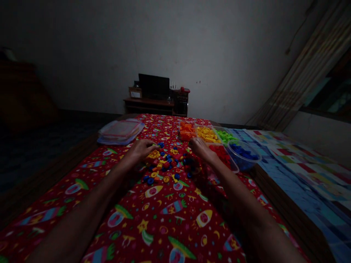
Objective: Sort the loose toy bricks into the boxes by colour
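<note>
A loose pile of small plastic toy pieces [166, 163], in yellow, blue, red and orange, lies on the red patterned cloth. My left hand [142, 149] is at the pile's left edge, thumb and fingers drawn together; what they hold, if anything, is too small and dark to name. On the other side my right hand [199, 147] hovers by the near edge of the sorted pieces, its fingers curled closed with their contents hidden. Beyond it are orange pieces [187, 128] and yellow pieces [208, 134] in clear containers. Red pieces [221, 155] sit partly behind my right wrist.
Right of these are green pieces [226, 136] and a clear round tub [244, 163] of blue pieces. Stacked clear lids [120, 132] lie at the back left. A desk with a monitor [154, 86] stands by the wall. Patterned bedding [296, 175] spreads along the right.
</note>
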`<state>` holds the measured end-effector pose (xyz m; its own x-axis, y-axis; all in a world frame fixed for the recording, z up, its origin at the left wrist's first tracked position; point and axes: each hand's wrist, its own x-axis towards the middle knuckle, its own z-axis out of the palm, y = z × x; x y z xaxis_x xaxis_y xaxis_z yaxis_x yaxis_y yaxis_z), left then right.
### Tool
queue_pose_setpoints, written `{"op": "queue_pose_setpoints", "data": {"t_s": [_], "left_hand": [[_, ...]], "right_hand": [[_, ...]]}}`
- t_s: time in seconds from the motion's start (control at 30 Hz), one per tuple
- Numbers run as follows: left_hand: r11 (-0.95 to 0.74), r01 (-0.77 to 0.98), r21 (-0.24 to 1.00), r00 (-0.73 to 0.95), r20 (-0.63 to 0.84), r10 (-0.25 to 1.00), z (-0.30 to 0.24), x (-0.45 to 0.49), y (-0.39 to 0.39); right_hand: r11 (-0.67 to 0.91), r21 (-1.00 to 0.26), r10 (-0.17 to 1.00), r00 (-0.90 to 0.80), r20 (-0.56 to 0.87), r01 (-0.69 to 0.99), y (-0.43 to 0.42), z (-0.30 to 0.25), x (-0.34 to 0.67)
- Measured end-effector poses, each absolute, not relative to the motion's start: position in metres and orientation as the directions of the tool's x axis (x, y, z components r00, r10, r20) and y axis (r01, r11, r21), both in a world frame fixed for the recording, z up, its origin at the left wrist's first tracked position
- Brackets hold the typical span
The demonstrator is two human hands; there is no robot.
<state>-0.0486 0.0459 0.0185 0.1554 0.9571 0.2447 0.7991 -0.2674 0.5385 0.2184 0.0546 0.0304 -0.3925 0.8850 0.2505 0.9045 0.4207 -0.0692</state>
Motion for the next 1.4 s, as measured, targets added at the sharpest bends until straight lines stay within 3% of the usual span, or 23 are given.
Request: {"op": "queue_pose_setpoints", "data": {"t_s": [0.2,0.33,0.43,0.47,0.53,0.6,0.67,0.77,0.87,1.03,1.17,1.4], "left_hand": [[-0.246,0.859,0.449,0.169,0.205,0.964,0.009,-0.061,0.048],[-0.206,0.873,0.442,0.176,0.108,0.978,0.008,-0.063,0.048],[-0.220,0.846,0.485,0.174,0.139,0.975,0.012,-0.061,0.046],[-0.232,0.829,0.509,0.168,0.168,0.971,0.014,-0.060,0.045],[-0.262,0.784,0.563,0.153,0.233,0.960,0.019,-0.056,0.041],[-0.300,0.736,0.607,0.140,0.297,0.944,0.022,-0.048,0.037],[-0.331,0.698,0.635,0.117,0.355,0.927,0.024,-0.038,0.032],[-0.366,0.664,0.652,0.080,0.425,0.902,0.020,-0.021,0.024],[-0.427,0.640,0.640,0.117,0.468,0.876,0.009,-0.008,0.021],[-0.535,0.630,0.563,0.352,0.407,0.843,0.006,-0.010,0.028],[-0.438,0.711,0.550,0.273,0.358,0.893,0.019,-0.044,0.041],[-0.255,0.871,0.419,0.283,-0.005,0.959,-0.003,-0.087,0.058]], "right_hand": [[0.507,-0.059,0.862,-0.507,0.024,0.860,0.102,0.013,0.204],[0.489,-0.091,0.872,-0.490,0.014,0.867,0.105,0.013,0.201],[0.459,-0.111,0.888,-0.456,0.050,0.881,0.100,0.021,0.203],[0.451,-0.158,0.893,-0.444,0.074,0.879,0.096,0.023,0.203],[0.428,-0.396,0.902,-0.411,0.131,0.813,0.087,0.025,0.197],[0.344,-0.741,0.919,-0.370,0.138,0.576,0.075,0.022,0.186],[0.145,-0.961,0.929,-0.367,0.050,0.236,0.060,0.015,0.172],[-0.193,-0.967,0.909,-0.402,-0.111,-0.168,0.044,0.003,0.152],[-0.373,-0.857,0.876,-0.439,-0.199,-0.355,0.038,-0.005,0.141],[-0.394,-0.841,0.889,-0.385,-0.246,-0.371,0.039,-0.008,0.137],[-0.313,-0.894,0.917,-0.346,-0.197,-0.320,0.040,-0.003,0.146],[-0.058,-0.994,0.955,-0.295,-0.028,-0.094,0.039,-0.002,0.159]]}}
